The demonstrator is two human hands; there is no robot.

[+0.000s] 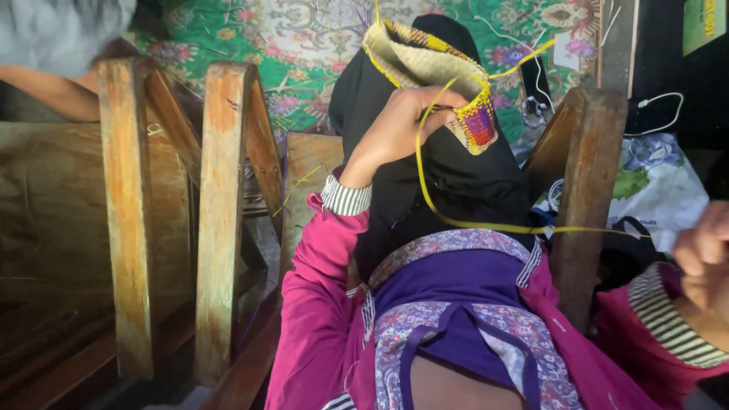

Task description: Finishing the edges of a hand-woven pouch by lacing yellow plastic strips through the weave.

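My left hand (400, 125) is raised in front of me, closed on the lower edge of a half-woven basket (429, 64) made of beige and yellow plastic strips with a purple and red patch at its corner. A long yellow strip (486, 225) runs from the weave down and across to my right hand (702, 247), which pinches its far end at the right edge of the view. Both arms wear pink sleeves with striped cuffs. A black cloth (456, 175) hangs over my lap beneath the basket.
Wooden chair frames (220, 212) stand at the left, and a wooden post (581, 175) rises at the right. A green floral mat (304, 45) covers the floor ahead. Another person's arm (53, 87) shows at top left. White cables (657, 106) and a printed bag (661, 190) lie at the right.
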